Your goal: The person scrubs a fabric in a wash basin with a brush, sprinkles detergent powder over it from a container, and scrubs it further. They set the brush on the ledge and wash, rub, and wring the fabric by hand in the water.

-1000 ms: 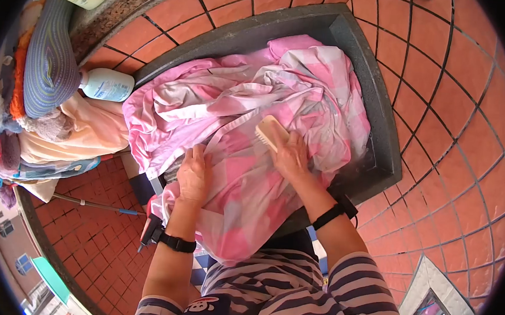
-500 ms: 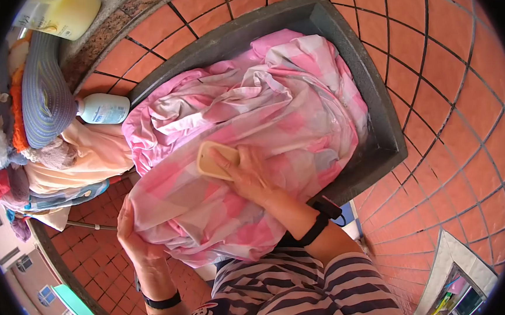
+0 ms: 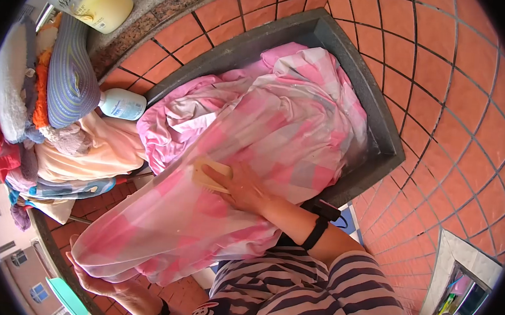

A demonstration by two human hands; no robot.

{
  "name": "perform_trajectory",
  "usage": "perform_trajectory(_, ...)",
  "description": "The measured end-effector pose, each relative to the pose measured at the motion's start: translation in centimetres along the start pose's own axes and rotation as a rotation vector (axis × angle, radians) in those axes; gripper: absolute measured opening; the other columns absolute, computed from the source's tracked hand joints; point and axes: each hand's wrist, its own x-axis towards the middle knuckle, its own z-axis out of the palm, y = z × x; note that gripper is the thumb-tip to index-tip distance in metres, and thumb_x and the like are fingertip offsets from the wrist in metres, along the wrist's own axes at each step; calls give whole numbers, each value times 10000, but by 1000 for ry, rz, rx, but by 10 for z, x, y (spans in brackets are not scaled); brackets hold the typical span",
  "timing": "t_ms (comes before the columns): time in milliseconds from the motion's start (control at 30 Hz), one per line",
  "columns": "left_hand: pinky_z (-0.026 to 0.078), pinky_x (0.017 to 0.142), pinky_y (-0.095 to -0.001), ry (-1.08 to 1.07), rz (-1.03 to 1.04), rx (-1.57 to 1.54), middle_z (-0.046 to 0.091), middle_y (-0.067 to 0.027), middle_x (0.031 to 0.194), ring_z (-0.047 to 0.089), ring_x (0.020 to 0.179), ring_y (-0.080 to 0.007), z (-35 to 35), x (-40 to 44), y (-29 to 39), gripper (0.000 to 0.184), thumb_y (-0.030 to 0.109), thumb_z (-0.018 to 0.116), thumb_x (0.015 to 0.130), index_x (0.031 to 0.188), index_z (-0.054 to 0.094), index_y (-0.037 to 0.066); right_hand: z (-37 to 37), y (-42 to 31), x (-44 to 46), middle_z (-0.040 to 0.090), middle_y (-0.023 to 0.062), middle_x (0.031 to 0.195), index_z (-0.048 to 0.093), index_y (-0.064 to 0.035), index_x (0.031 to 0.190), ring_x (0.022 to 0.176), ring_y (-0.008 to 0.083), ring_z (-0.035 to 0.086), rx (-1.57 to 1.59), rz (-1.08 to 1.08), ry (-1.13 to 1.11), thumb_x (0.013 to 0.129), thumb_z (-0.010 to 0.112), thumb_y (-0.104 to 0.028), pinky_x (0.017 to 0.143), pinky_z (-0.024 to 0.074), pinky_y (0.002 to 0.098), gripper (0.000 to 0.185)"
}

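Note:
A pink and white checked cloth (image 3: 290,122), large like a bed sheet, lies bunched and wrinkled in a dark grey stone sink (image 3: 384,152). One part of it stretches over the sink's near side toward the lower left. My left hand (image 3: 103,282) grips that outer end from below, most of its fingers hidden by the fabric. Pressed against the spread cloth is a cream scrubbing brush (image 3: 204,174), held in my right hand (image 3: 249,189). The brush's underside is out of sight.
A pale blue bottle (image 3: 123,104) lies by the sink's left corner. On the ledge stands a clear container of yellow liquid (image 3: 105,8). Towels and clothes (image 3: 11,94) hang in a pile at left, beside a striped grey-blue item (image 3: 70,80). Orange tiles (image 3: 438,100) surround the sink.
My left hand has moved down and left, pulling the cloth out longer and tauter. The brush in my right hand has shifted slightly down and left over the fabric.

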Motion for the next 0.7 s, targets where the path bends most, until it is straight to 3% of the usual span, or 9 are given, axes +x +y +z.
perform_trajectory(67,546,810,-384,-60,-53,-220,602,-164,1114,615,989,-262,-48,33,-9,431,304,524,905,1175,565,-29,-6,29,-2,484,192,962,348,-261,1436,871,353,474,-304,4,-63,819,627,-274,738,391,466,677)
perform_trajectory(167,511,881,-408,-286,516,331,609,-131,1117,607,1007,-246,-42,11,18,362,265,557,887,1139,584,5,-81,150,-36,512,202,1016,302,-261,1453,950,350,479,-547,501,-19,782,663,-262,812,367,472,762)
perform_trajectory(200,511,881,-408,-273,516,332,609,-131,1117,607,1007,-246,-40,19,10,362,265,557,887,1139,584,5,-103,178,-51,503,221,1033,264,-259,1466,955,362,486,-634,524,-46,792,662,-282,843,368,469,784)
perform_trajectory(267,516,860,-403,80,-446,-423,616,-128,1081,614,982,-230,-32,32,-9,355,292,553,911,1132,581,16,-140,187,-65,490,234,1039,269,-167,1461,962,377,497,-714,572,-38,787,676,-326,837,394,468,804)
perform_trajectory(333,524,818,-382,-129,-624,-516,628,-118,1004,623,926,-207,21,-5,-6,326,290,543,934,1106,577,15,-151,193,-78,486,243,1065,271,-117,1451,987,394,497,-583,614,86,793,670,-337,849,406,472,801)
perform_trajectory(433,502,715,-284,-699,-453,-130,615,-85,947,585,787,-172,89,-72,-30,257,202,596,922,1071,570,-6,-146,200,-86,473,269,1125,275,-32,1428,1047,427,489,-381,697,301,808,655,-356,899,414,467,796)
perform_trajectory(533,470,759,-364,-1124,-69,463,494,-209,1164,552,882,-286,138,-165,-37,1013,313,829,651,1431,255,18,-126,199,-76,395,335,1278,292,72,1372,1173,428,450,-34,880,298,835,622,-382,978,392,454,777)
perform_trajectory(600,425,845,-442,-1309,347,724,408,-255,1231,492,999,-377,150,-219,-48,1170,371,844,589,1466,148,33,-90,205,-75,448,320,1254,306,99,1342,1134,434,487,-26,811,296,843,606,-372,944,417,453,749)
perform_trajectory(700,385,868,-475,-1217,420,934,401,-273,1204,461,1020,-415,156,-251,-68,1217,417,836,552,1471,135,35,-118,128,-45,558,264,1127,328,81,1327,1027,384,574,377,907,-26,846,608,-356,875,458,410,709)
